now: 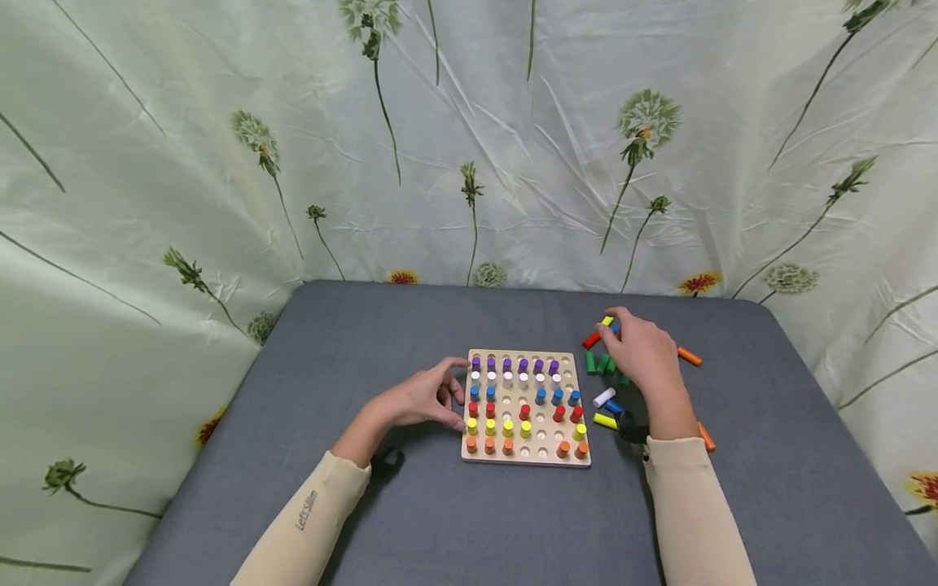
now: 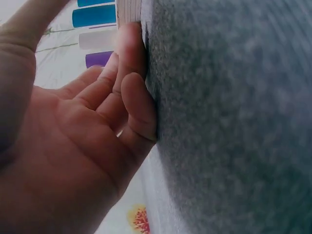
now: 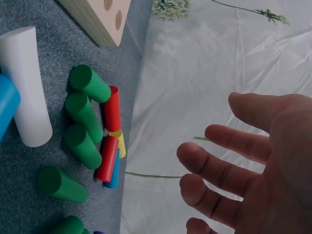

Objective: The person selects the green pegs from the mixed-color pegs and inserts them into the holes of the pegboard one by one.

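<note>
A light wooden pegboard (image 1: 513, 461) stands on the grey table, filled in part with rows of purple, white, blue, red, yellow and orange pegs. At its left side is my left hand (image 1: 419, 397), thumb and fingers spread; in the left wrist view fingertips touch the board's edge (image 2: 129, 10). My right hand (image 1: 645, 352) hovers right of the board, over loose pegs. Its palm and loosely bent fingers hold nothing in the right wrist view. Near it lie several green pegs (image 3: 83, 146), two red pegs (image 3: 111, 109), a yellow peg (image 3: 120, 143) and a blue peg (image 3: 113, 170).
Closer to the front, a white peg (image 1: 604, 397), a blue peg (image 1: 612, 407) and a yellow peg (image 1: 605, 421) lie beside the board. Orange pegs (image 1: 690, 356) lie farther right. A flower-patterned cloth (image 1: 440, 228) hangs behind the table (image 1: 352, 342).
</note>
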`<control>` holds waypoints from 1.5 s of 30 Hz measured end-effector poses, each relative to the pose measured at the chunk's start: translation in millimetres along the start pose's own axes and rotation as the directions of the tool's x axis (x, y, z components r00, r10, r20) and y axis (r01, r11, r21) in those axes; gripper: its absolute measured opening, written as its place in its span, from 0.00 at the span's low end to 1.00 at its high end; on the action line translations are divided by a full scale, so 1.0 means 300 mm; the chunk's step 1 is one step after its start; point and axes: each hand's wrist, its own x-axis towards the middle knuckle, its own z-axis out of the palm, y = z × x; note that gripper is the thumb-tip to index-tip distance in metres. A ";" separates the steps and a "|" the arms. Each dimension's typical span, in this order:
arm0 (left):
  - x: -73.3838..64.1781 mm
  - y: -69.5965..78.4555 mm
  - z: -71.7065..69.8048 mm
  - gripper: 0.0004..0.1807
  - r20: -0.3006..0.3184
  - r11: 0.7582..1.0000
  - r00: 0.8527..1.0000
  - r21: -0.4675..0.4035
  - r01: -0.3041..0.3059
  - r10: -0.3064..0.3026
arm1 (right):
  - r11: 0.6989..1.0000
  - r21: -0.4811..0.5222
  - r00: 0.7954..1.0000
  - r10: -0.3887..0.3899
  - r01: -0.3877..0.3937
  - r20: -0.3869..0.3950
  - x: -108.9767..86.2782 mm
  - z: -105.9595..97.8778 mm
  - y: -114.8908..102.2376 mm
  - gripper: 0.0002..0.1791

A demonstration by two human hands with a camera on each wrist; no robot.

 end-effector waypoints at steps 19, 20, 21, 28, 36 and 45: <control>0.015 0.017 0.038 0.42 -0.061 0.990 0.998 0.133 0.042 -0.034 | 1.000 0.009 0.998 0.010 -0.011 0.063 0.021 0.038 0.021 0.19; 0.015 0.018 0.038 0.42 -0.061 0.990 0.997 0.132 0.047 -0.039 | 1.000 0.008 0.997 0.012 -0.013 0.074 0.022 0.042 0.021 0.18; 0.015 0.019 0.038 0.42 -0.061 0.990 0.997 0.132 0.053 -0.045 | 1.000 0.005 0.996 0.014 -0.014 0.085 0.024 0.047 0.022 0.17; 0.017 0.019 0.040 0.41 -0.066 0.988 0.996 0.132 0.075 -0.067 | 0.999 -0.015 0.986 0.038 -0.036 0.162 0.032 0.078 0.013 0.18; 0.016 0.014 0.044 0.41 -0.074 0.989 0.995 0.125 0.077 -0.068 | 0.996 -0.074 0.980 0.062 -0.049 0.191 0.036 0.106 0.009 0.20; 0.018 0.014 0.040 0.41 -0.067 0.990 0.995 0.118 0.076 -0.068 | 0.994 -0.109 0.976 0.055 -0.033 0.213 0.046 0.128 0.004 0.18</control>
